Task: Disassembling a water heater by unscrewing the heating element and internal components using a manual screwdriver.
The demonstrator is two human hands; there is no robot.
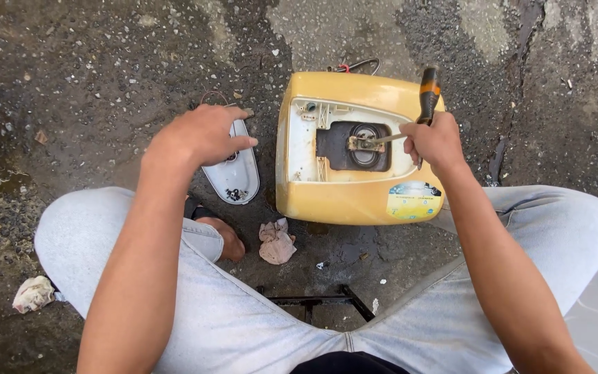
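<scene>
We clamp our right hand (pixel 434 142) on the screwdriver (pixel 420 107), tip in the recess of the yellow housing (pixel 354 201). Left of the housing, our left hand (pixel 198 135) rests, fingers together, on the grey cover (pixel 233 176). The housing looks stiff, smooth, probably light; its rim seems the best hold.

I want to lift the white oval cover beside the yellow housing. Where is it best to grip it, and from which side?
Probably the near rounded end of the white oval cover, approached from above at the person's side: it lies flat, that end is bare, and the left hand covers its far end.
</scene>
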